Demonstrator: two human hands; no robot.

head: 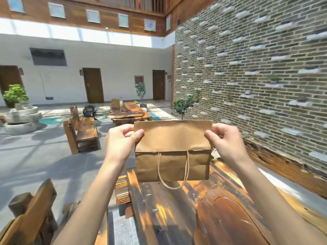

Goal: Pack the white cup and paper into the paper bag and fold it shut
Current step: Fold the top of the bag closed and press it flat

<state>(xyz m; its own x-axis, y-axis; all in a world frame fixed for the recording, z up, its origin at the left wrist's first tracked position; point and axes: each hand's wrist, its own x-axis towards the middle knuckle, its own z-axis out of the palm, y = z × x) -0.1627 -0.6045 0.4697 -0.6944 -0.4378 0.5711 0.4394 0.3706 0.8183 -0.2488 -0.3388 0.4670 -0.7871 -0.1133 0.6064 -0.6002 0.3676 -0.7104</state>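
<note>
Up in front of the person, well above the table (177, 209), hangs the bag (172, 151), held flat and broadside to the camera with its long axis running left to right. Its top is already folded over toward the viewer into a flap (172, 137), whose lower edge lies just above where the twine handle (173, 171) emerges and loops down. The left hand (122, 138) pinches the flap's upper left corner between thumb and fingers; the right hand (224, 138) pinches the upper right corner the same way. Both sit level with each other at the fold line, one at each end of it, so neither is nearer to the crease than the other.

The cup and paper are not visible (presumably inside, though the bag hides that). I judge the packing done and the closing under way: any further fold would roll downward across the short axis, both hands turning together.

Beyond, far across the courtyard, stand a bench (83, 129) and another table (129, 114).
</note>
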